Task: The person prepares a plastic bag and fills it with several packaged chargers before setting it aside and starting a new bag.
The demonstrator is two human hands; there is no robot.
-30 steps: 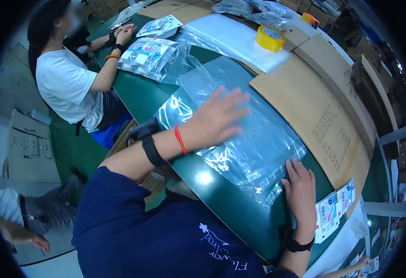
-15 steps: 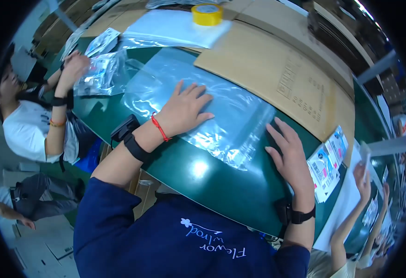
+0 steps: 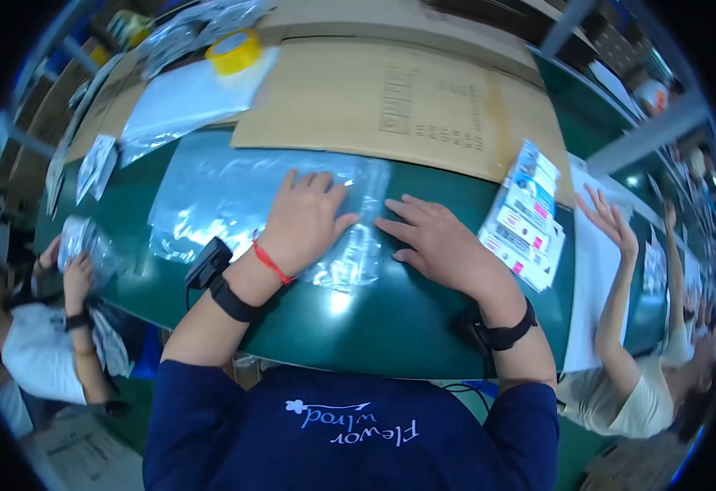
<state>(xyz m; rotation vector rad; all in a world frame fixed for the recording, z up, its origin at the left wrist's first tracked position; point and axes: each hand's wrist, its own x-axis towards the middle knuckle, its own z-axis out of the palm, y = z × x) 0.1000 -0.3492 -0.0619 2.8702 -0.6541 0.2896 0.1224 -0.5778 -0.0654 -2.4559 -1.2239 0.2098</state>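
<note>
A clear plastic bag (image 3: 227, 176) lies flat on the green table in front of me. My left hand (image 3: 305, 217) rests palm down on it, fingers stretched and thumb out toward its right end. Just off that right end, my right hand (image 3: 444, 245) lies low over the table, fingers spread and pointing at the bag's edge; whether the fingertips touch the plastic I cannot tell. Neither hand holds anything. To the right of my right hand is an overlapping pile of flat printed packets (image 3: 525, 221), white, blue and pink.
A large cardboard sheet (image 3: 325, 98) lies beyond the bag. Further left, a yellow tape roll (image 3: 235, 53) sits on white plastic sheets (image 3: 186, 102). At left a co-worker handles a clear bag of packets (image 3: 88, 245); at right another person's hand (image 3: 611, 221) is raised.
My view has turned rightward. My left hand has shifted toward the bag's right end, and my right hand has come closer to it. The left co-worker has drawn the packet bag nearer their body.
</note>
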